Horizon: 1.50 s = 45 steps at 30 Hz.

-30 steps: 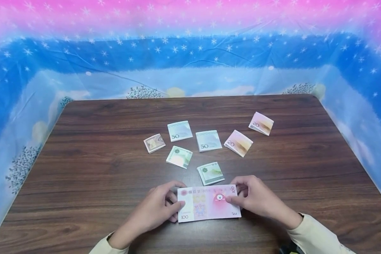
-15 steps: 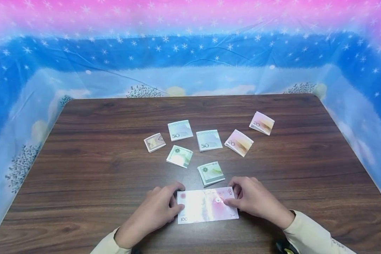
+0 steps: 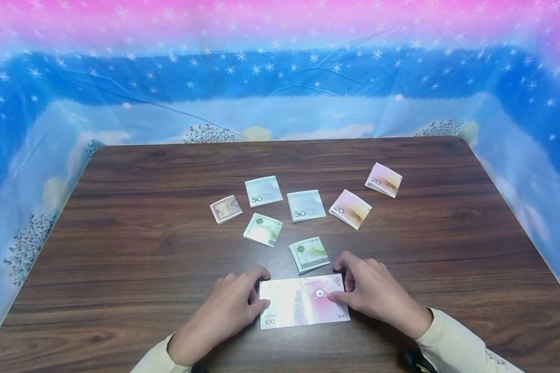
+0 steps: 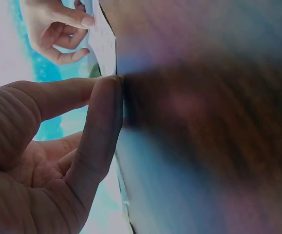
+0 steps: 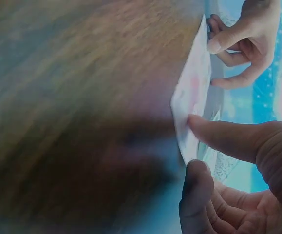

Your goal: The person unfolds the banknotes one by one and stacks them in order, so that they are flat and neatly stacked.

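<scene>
A pink-and-white 100 note (image 3: 324, 305) lies unfolded near the close side of the dark wood-grain counter (image 3: 135, 248), between the person's two hands. A vertical crease runs near its middle; glare whitens most of the left half, while the right half shows a pink figure with one round eye.

Left hand (image 3: 228, 300): fingers curled, gripping the note's left end, thumb at the edge, index finger by the far corner. Right hand (image 3: 378, 292): thumb on the printed face just right of the eye, other fingers bent in at the right end; gripping there too. From the wrist views, cannot tell whether the note sits fully flat.

Folded notes beyond. Nearer green note (image 3: 309, 255): just past the 100's far edge. Farther green note (image 3: 263, 229): up and left of it. Brown note (image 3: 226, 209): leftmost and smallest. Farther 50 note (image 3: 264, 190) and nearer 50 note (image 3: 306, 206): side by side, slightly staggered. Nearer 20 note (image 3: 350, 209): turned at an angle, right of the 50s. Farther 20 note (image 3: 383, 180): rightmost, all lying apart from one another.

Both sleeves pale cream. Behind the counter: a snowflake-patterned cloth (image 3: 280, 72), pink over blue.
</scene>
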Each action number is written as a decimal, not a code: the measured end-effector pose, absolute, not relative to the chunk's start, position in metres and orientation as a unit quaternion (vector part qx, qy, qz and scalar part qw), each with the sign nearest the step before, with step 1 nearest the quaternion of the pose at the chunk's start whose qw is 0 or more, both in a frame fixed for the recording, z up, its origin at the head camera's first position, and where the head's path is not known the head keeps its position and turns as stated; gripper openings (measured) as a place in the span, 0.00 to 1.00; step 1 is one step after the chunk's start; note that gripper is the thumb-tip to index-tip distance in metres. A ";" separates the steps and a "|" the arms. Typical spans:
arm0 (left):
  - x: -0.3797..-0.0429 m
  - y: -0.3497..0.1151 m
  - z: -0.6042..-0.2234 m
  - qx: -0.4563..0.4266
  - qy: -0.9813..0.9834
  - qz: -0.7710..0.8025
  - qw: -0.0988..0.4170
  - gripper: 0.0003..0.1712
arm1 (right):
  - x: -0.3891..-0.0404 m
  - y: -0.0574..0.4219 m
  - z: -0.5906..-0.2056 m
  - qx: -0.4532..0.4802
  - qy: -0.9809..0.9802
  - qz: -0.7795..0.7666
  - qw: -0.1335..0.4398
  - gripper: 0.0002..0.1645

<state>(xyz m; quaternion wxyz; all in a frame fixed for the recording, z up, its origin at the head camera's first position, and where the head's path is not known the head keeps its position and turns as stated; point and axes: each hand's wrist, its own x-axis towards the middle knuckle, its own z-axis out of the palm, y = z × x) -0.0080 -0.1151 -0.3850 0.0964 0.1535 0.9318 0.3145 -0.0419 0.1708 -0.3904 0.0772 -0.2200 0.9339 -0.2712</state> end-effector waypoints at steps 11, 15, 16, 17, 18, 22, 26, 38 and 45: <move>-0.052 -0.134 -0.359 0.119 0.944 0.307 0.009 0.19 | -0.088 0.165 -0.364 -0.177 0.886 -0.408 0.130 0.20; -0.070 -0.128 -0.363 0.151 0.948 0.279 -0.023 0.20 | -0.115 0.159 -0.366 -0.096 0.826 -0.524 0.186 0.24; -0.073 -0.124 -0.364 0.163 0.947 0.277 -0.025 0.20 | -0.120 0.158 -0.368 -0.076 0.811 -0.546 0.196 0.26; -0.077 -0.119 -0.366 0.178 0.944 0.277 -0.026 0.20 | -0.125 0.156 -0.369 -0.056 0.800 -0.562 0.203 0.27; -0.080 -0.114 -0.367 0.194 0.941 0.276 -0.027 0.21 | -0.128 0.156 -0.371 -0.039 0.793 -0.571 0.209 0.28; -0.092 -0.094 -0.371 0.260 0.928 0.266 -0.023 0.18 | -0.137 0.154 -0.376 -0.015 0.804 -0.556 0.209 0.32; -0.103 -0.077 -0.372 0.296 0.924 0.244 0.000 0.17 | -0.141 0.152 -0.378 -0.019 0.815 -0.540 0.209 0.35; -0.122 -0.061 -0.379 0.310 0.926 0.197 0.085 0.11 | -0.146 0.143 -0.381 0.019 0.780 -0.582 0.228 0.37; -0.123 -0.058 -0.378 0.305 0.929 0.185 0.099 0.13 | -0.148 0.145 -0.378 0.031 0.785 -0.576 0.225 0.36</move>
